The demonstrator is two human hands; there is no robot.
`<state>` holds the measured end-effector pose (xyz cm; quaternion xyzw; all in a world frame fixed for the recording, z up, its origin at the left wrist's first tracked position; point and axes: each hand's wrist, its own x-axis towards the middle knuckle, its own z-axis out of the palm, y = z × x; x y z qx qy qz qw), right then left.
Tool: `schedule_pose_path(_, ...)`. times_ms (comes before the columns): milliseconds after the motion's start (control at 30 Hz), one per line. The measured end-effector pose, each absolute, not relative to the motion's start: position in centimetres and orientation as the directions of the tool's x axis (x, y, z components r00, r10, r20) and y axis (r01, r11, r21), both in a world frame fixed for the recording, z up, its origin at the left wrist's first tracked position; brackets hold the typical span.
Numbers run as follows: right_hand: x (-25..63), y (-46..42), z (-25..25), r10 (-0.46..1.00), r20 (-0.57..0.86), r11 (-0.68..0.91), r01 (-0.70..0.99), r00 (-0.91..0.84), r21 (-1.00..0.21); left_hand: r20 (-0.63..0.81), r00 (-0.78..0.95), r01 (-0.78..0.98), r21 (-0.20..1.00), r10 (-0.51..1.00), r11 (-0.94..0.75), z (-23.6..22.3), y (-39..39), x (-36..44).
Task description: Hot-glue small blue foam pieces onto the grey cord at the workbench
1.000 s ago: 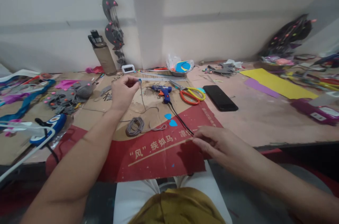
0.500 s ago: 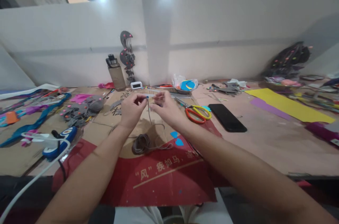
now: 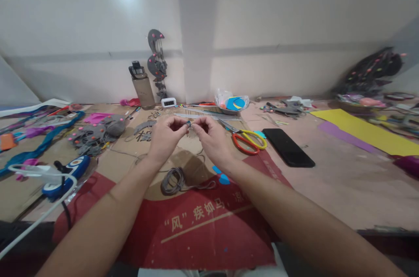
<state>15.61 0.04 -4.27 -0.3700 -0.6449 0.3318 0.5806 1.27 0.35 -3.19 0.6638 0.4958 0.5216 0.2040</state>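
Note:
Over the cardboard sheet, my left hand (image 3: 166, 138) pinches a small blue piece (image 3: 189, 123) between thumb and fingers. My right hand (image 3: 212, 139) meets it there, thumb and forefinger pressed together on what looks like the grey cord at the piece. Fingertips hide most of the blue piece. Grey cord (image 3: 173, 180) lies coiled below the hands, with a loose loop running right. Two small blue cut-outs (image 3: 224, 179) lie beside my right wrist. Scissors (image 3: 246, 141) with red and yellow handles rest to the right of my right hand.
A black phone (image 3: 288, 147) lies right of the scissors. Along the wall stand a bottle (image 3: 143, 89), a small white clock (image 3: 168, 102) and a plastic-wrapped dish (image 3: 225, 109). Grey pieces with pink pins (image 3: 98, 133) and a blue power strip (image 3: 70, 176) are at left; a yellow sheet (image 3: 363, 130) lies right.
My right hand's fingers, apart before, have closed and come against my left fingertips at the blue piece. The view has tilted down slightly.

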Motion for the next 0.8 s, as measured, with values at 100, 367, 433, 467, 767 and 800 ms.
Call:
schedule_pose_path(100,15.83,0.12,-4.07,0.834,0.55,0.546,0.213,-0.045,-0.81,0.44,-0.027,0.387,0.832,0.898,-0.396,-3.09,0.25,1.45)
schedule_pose_path(367,16.25,0.01,-3.37,0.808,0.582,0.566,0.4,-0.094,-0.721,0.401,0.023,0.335,0.86,0.916,-0.385,-2.66,-0.16,1.76)
schedule_pose_path(433,16.3,-0.06,-3.27,0.803,0.586,0.571,0.424,-0.108,-0.703,0.401,0.024,0.332,0.861,0.916,-0.386,-2.65,-0.18,1.77)
schedule_pose_path(467,16.32,-0.09,-3.24,0.8,0.588,0.573,0.434,-0.115,-0.695,0.402,0.023,0.33,0.861,0.916,-0.386,-2.64,-0.2,1.79)
schedule_pose_path(767,16.39,-0.01,-3.33,0.801,0.59,0.567,0.45,-0.103,-0.69,0.393,0.036,0.329,0.864,0.919,-0.382,-2.26,-0.63,2.09)
schedule_pose_path(800,16.41,0.02,-3.34,0.8,0.591,0.567,0.448,-0.103,-0.691,0.393,0.04,0.327,0.864,0.919,-0.384,-2.28,-0.62,2.08)
